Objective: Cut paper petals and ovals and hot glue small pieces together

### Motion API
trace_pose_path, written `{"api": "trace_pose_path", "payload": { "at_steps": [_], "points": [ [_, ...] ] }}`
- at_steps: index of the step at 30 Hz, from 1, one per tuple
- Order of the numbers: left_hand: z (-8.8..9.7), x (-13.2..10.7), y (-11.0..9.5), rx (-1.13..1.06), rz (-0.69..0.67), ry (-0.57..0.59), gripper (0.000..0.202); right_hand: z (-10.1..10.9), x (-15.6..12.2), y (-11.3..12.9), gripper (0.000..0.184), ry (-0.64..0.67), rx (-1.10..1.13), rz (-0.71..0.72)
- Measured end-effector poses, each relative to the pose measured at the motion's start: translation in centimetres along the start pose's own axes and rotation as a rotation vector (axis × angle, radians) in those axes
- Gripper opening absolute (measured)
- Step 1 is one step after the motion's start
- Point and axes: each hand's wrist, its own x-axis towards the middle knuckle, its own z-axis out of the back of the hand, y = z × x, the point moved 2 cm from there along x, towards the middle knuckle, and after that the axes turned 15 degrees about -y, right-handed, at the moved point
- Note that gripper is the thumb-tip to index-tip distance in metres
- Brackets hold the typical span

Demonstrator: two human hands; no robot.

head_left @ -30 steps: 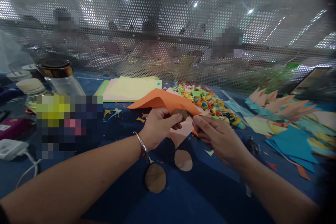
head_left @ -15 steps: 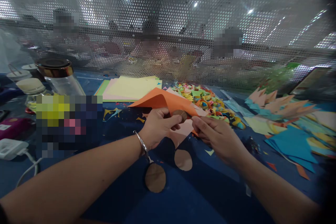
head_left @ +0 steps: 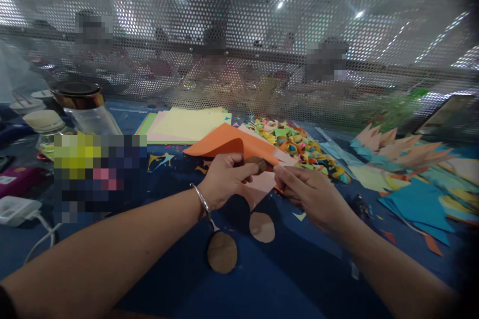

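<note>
My left hand point(head_left: 224, 179) is closed on an orange paper sheet point(head_left: 228, 143), thumb pinching a small brown round piece point(head_left: 258, 163) against it. My right hand point(head_left: 310, 192) is closed in a pinch at the sheet's right edge; what sits between its fingertips I cannot make out. The sheet is lifted off the dark blue table point(head_left: 262, 284), folded over, its pale underside point(head_left: 258, 187) hanging between my hands. Two cut paper ovals lie below: a brown one point(head_left: 222, 252) by my left wrist and a pinkish one point(head_left: 262, 227).
A stack of pastel paper point(head_left: 187, 124) lies behind. A heap of coloured paper scraps point(head_left: 299, 144) sits right of it. Blue and peach cut-outs point(head_left: 407, 169) fill the right. Glass jars point(head_left: 84, 104) and a white charger point(head_left: 17, 209) stand left. A perforated screen point(head_left: 239, 35) closes the back; people sit beyond.
Both hands and the orange sheet have shifted very slightly; the grips are the same.
</note>
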Motion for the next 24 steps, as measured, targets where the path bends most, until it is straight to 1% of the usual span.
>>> {"api": "trace_pose_path", "payload": {
  "at_steps": [5, 10, 16, 21, 24],
  "points": [
    [0.02, -0.14, 0.17, -0.075, 0.145, 0.025, 0.016, 0.06, 0.13, 0.03, 0.052, 0.006, 0.001, -0.007],
    [-0.09, -0.33, 0.06, -0.099, 0.2, 0.031, 0.016, 0.19, 0.08, 0.09, 0.054, 0.013, -0.005, 0.005],
    [-0.11, -0.34, 0.16, -0.098, 0.198, 0.052, 0.017, 0.38, 0.13, 0.26, 0.054, 0.035, -0.064, 0.061],
    [-0.16, -0.37, 0.09, -0.065, 0.166, 0.051, 0.011, 0.59, 0.09, 0.53, 0.055, 0.045, -0.108, 0.109],
    [-0.17, -0.44, -0.05, -0.032, 0.149, 0.048, 0.009, 0.85, 0.06, 0.81, 0.055, 0.06, -0.16, 0.174]
  ]
}}
